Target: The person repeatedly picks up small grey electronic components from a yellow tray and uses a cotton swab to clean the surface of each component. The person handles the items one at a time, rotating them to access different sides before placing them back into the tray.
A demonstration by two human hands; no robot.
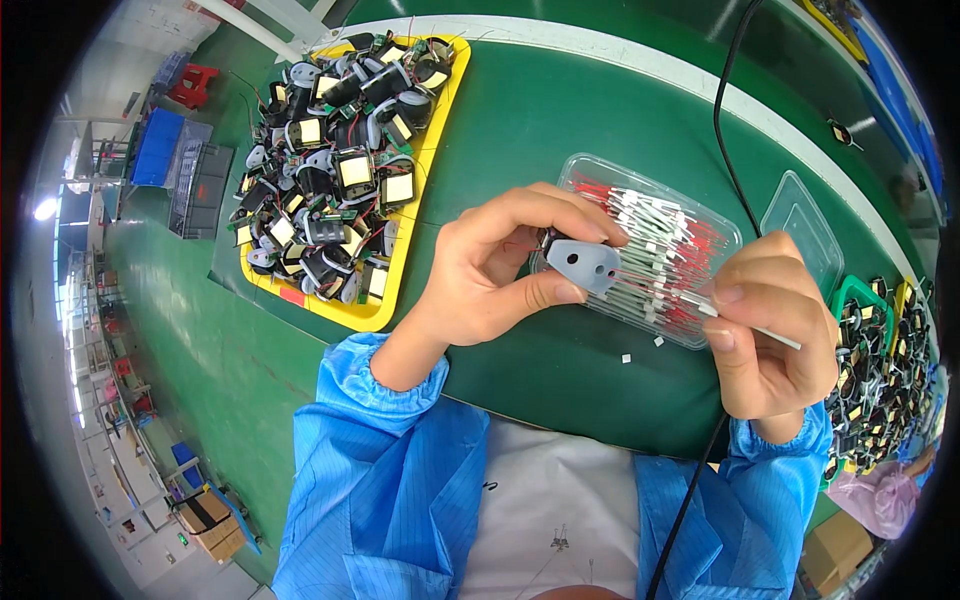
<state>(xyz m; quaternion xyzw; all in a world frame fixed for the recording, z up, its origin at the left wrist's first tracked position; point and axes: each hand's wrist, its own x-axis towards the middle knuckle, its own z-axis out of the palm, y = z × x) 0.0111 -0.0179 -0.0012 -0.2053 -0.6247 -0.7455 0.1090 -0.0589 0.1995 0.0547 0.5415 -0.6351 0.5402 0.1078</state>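
Head view: hands (620, 290) over clear wire tray (690, 215).

Both hands are being held raised in front of the chest, forearms in blue cuffed sleeves.

The left hand (490, 270) is curling palm-inward, its thumb and forefinger reaching right and pinching closed, the other fingers bending over the top. The right hand (770, 325) is hanging a little lower and well apart, its thumb and forefinger pressing together at the tips, while the remaining fingers seem to be folding into the palm, though they are partly hidden.
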